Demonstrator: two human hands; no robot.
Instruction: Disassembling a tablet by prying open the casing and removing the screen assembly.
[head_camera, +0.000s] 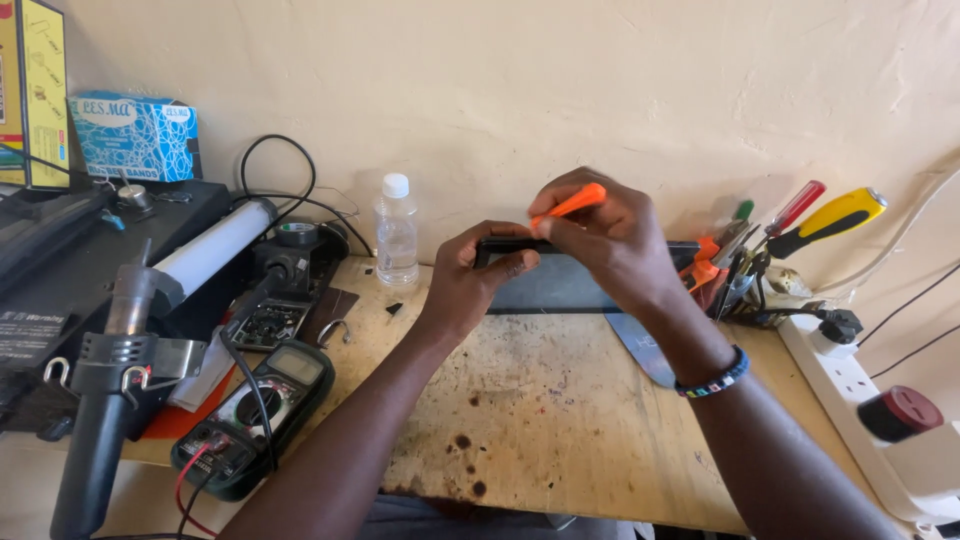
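- The left hand (470, 275) holds a flat black phone-shaped device (510, 247) by its left end, fingers wrapped around the edge. It is lifted up off the bench, near the wall, so the person can see its top edge well.
- The right hand (610, 240) is closed around a thin orange plastic tool (570, 205). The tip of the tool points down at the top edge of the device, right by the left thumb. Holding the device with one hand keeps it from sliding while the other hand works the tool.
- The right wrist has a blue and white bead bracelet (715, 377).
- Under the hands lies a dark flat mat (550, 290), and the device is just above it.
- The bench (540, 400) is pale wood with dark brown spots and stains.
- On the left side sit a dark green meter with red and black wires (250, 415), a black hot air gun (105, 400) in a stand, and a white tube lamp (215, 245).
- A clear plastic water bottle with a white cap (396, 232) stands by the wall.
- On the right, screwdrivers with yellow, red and green handles (800, 225) stick up together, close enough to grab.
- A white power strip (880, 400) lies at the far right.
- The wall (600, 80) is rough and cream coloured.
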